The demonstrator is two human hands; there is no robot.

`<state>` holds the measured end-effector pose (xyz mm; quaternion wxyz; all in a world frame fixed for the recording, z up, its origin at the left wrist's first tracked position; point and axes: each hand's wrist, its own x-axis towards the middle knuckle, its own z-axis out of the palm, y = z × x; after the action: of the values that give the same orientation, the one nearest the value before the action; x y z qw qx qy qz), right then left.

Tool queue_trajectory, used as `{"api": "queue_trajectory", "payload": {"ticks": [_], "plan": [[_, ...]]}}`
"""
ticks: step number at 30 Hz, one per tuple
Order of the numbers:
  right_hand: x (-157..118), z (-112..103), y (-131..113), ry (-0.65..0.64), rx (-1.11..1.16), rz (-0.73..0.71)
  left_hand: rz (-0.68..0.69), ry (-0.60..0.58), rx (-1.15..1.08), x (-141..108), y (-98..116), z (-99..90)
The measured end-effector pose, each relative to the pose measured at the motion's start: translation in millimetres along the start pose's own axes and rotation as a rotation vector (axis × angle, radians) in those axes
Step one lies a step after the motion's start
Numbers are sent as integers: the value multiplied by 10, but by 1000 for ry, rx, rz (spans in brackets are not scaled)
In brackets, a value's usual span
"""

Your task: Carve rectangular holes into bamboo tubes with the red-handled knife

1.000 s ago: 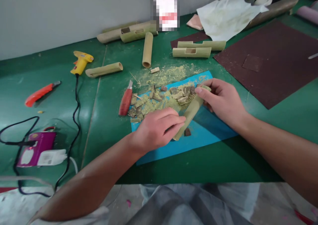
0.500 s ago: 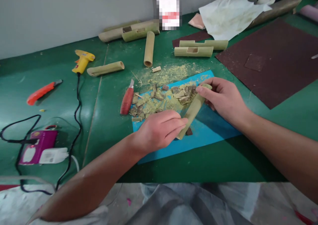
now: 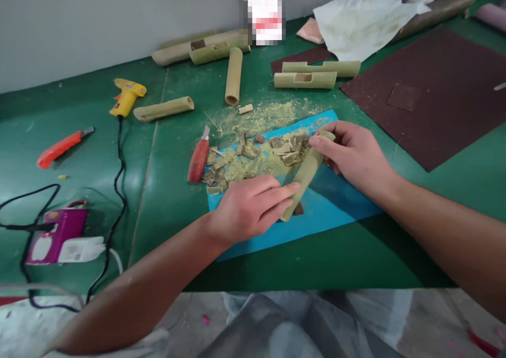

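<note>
Bamboo tube [image 3: 306, 176]: slanted between both hands above the blue sheet [image 3: 340, 210], upper end leaning away to the right
Left hand [image 3: 253, 207]: fingers bent together, tips against the tube near its lower end; thumb hidden
Right hand [image 3: 353, 150]: closed on the upper end, thumb on top, other fingers curled behind
Shavings and chips [image 3: 290, 158]: scattered over the sheet's far part and onto the green worktop [image 3: 90, 152]
Red-handled knife [image 3: 198, 159]: beside the sheet's left edge, blade pointing away; any marking too small to read
Orange cutter [image 3: 61, 150]: farther left, blade towards the right
Yellow glue gun [image 3: 128, 95]: small label patches on its body, lettering illegible; black cord trailing towards the near edge
Purple box [image 3: 75, 223]: pale label areas on its face, wording unreadable
White adapter [image 3: 83, 249]: against the box, a printed block on its side too small to make out
Wall-side panel [image 3: 268, 10]: pixelated, white and pink with a red band, text unreadable
Notched tube [image 3: 322, 81]: beyond the sheet, opening facing up
</note>
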<state>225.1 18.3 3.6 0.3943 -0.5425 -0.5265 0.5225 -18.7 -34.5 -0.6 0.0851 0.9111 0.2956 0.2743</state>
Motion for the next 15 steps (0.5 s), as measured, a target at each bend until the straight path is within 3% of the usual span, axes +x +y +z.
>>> {"api": "queue_trajectory", "payload": {"ticks": [5, 10, 15], "plan": [[5, -4, 10, 8, 5, -33, -5, -34, 164, 57, 20, 38], [14, -17, 17, -6, 57, 14, 49, -27, 88, 23, 21, -42], [12, -9, 12, -6, 54, -4, -1, -53, 131, -23, 47, -2]]}}
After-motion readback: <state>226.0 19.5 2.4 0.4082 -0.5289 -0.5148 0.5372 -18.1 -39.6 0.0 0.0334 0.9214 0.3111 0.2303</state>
